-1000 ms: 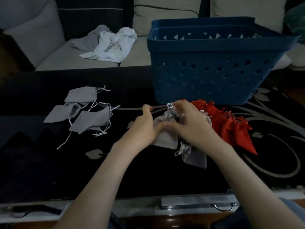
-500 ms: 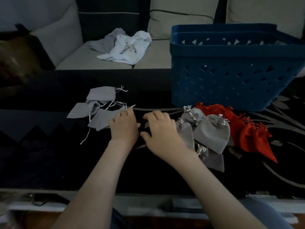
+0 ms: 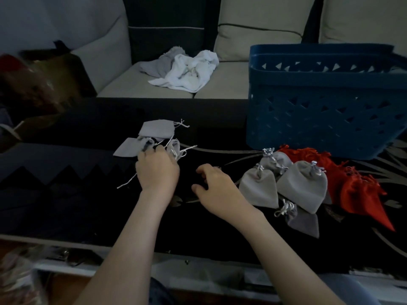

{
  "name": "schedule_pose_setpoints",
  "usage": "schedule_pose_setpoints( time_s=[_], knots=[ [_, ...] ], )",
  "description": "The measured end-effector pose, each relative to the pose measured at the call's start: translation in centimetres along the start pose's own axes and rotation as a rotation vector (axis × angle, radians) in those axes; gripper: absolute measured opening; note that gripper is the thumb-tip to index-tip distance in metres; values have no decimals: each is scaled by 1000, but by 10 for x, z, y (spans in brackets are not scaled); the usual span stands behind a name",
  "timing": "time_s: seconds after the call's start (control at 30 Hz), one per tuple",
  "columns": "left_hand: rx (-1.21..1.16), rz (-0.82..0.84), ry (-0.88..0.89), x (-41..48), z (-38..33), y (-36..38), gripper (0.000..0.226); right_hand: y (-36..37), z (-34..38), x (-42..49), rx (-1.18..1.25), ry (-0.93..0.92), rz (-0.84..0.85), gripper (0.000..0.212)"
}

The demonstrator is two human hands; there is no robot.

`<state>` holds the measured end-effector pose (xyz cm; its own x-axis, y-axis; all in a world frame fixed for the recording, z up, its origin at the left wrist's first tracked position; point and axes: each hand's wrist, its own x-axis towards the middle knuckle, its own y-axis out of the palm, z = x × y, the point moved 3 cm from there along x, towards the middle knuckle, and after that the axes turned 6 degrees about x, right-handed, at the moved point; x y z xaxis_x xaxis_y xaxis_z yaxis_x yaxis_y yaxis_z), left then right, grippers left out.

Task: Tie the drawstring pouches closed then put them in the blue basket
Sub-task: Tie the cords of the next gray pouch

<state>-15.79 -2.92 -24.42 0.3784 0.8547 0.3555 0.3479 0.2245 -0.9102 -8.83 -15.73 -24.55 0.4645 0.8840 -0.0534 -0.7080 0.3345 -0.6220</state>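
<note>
— Where's the left hand [image 3: 157, 172]?
— On the untied grey pouches [image 3: 154, 129], left of centre on the surface [image 3: 66, 194]. Its fingers [image 3: 158, 154] curl round the crumpled pouch [image 3: 174, 148] nearest it.
— And the right hand [image 3: 217, 188]?
— Just beside it over the surface, fingers loosely curled, holding nothing.
— The rest?
— Tied grey pouches [image 3: 304, 183] and red pouches [image 3: 356, 190] lie in front of the blue basket [image 3: 319, 111], outside it.

L hand [image 3: 157, 172]: palm down, forearm stretched fwd, fingers curled on grey pouch [image 3: 174, 149]. R hand [image 3: 217, 187]: palm down, fingers loosely bent, holds nothing.
</note>
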Motion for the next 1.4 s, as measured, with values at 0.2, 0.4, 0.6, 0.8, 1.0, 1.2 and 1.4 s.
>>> schedule_pose_setpoints(
  time_s=[0.2,0.4,0.6,0.8,1.0,1.2,1.4],
  knots=[
    [-287,-127,4,-1,-7,-12,31,-7,-1,5,290,62,-53,50],
    [-1375,259,-420,-5,-24,-30,26,-24,0,6,624,17,-241,52],
    [-1239,676,-104,-22,-58,-28,28,-48,-16,-1,899,75,-286,47],
    [-1189,792,79,-37,-89,-29,20,-81,-38,-17,919,98,-481,20],
    [-1220,906,408,-50,-120,-39,60,-106,-52,-38,1036,73,-606,6],
    [-1323,947,474,-62,-157,-42,35,-134,-71,-61,1169,55,-663,11],
    [-1223,978,523,-62,-177,-36,35,-151,-93,-67,1059,83,-723,10]
  ],
)
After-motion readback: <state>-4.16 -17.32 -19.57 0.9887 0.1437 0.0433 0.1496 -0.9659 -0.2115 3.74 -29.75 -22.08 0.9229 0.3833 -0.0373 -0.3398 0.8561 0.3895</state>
